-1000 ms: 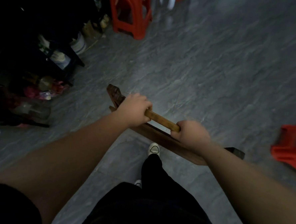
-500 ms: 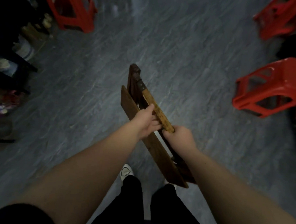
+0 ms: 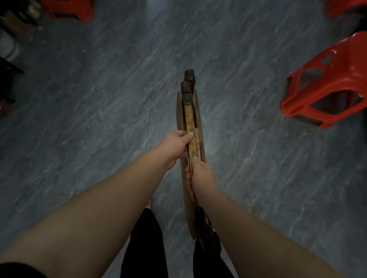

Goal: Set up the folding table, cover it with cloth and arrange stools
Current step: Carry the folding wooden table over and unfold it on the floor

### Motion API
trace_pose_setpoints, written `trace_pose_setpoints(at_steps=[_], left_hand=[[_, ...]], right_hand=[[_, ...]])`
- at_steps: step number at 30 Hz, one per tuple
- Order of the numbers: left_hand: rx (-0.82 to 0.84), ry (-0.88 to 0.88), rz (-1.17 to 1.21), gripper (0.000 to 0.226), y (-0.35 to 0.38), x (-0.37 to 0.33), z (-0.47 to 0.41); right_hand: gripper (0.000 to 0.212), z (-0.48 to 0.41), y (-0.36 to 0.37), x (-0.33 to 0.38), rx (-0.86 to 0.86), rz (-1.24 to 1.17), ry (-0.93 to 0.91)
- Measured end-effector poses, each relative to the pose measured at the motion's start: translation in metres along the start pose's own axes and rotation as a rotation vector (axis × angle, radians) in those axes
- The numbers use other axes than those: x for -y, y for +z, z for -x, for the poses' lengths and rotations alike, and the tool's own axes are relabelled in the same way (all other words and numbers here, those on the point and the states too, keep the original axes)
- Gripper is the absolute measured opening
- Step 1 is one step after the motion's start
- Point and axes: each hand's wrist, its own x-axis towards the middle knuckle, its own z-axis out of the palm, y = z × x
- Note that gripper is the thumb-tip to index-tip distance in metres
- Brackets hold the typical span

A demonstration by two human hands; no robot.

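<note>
My left hand (image 3: 177, 143) and right hand (image 3: 200, 175) grip the folded wooden table (image 3: 189, 117) by its top rail; it seems stiff and heavy.

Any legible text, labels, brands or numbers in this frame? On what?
None legible.
Folding table's top bar: dark mottled marks, too blurred to read as text.
Red stool at right: no lettering visible.
Clutter at the left edge: too dark and blurred to read.
</note>
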Motion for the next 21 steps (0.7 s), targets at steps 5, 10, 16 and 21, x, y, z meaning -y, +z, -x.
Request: trace_pose_setpoints(at_steps=[5,10,16,21], left_hand=[[-0.018,0.016,-0.075,0.02,0.027,0.017,-0.048],[0.024,0.034,-0.07,0.016,0.045,0.026,-0.11],[0.028,0.052,-0.088,0.014,0.045,0.038,-0.163],[0.029,0.066,-0.082,0.018,0.038,0.047,-0.186]], right_hand=[[0.038,-0.05,-0.025,-0.017,0.017,-0.095,0.003],[0.042,-0.109,-0.039,-0.019,-0.003,-0.089,-0.028],[0.041,-0.152,-0.034,-0.024,-0.006,-0.088,-0.042],[0.039,-0.171,-0.028,-0.027,0.002,-0.072,-0.057]])
